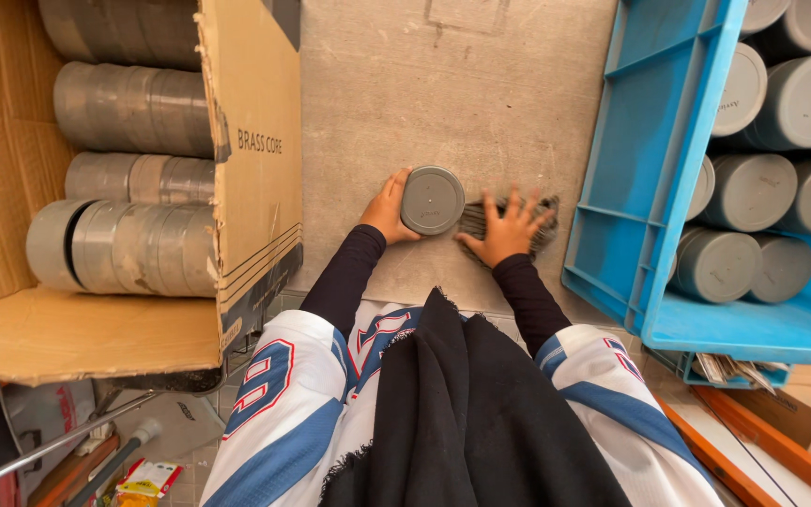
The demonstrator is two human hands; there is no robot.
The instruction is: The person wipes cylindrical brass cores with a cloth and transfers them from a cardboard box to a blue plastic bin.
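A grey round-capped cylinder stands upright on the concrete surface. My left hand wraps its left side. My right hand lies with fingers spread on a dark ribbed piece just right of the cylinder, pressing it flat against the surface. Both arms wear dark sleeves under a white, blue and red jersey.
A cardboard box on the left holds stacked grey wrapped cylinders lying on their sides. A blue plastic crate on the right holds several upright grey capped cylinders. Tools and a yellow packet lie at the lower left.
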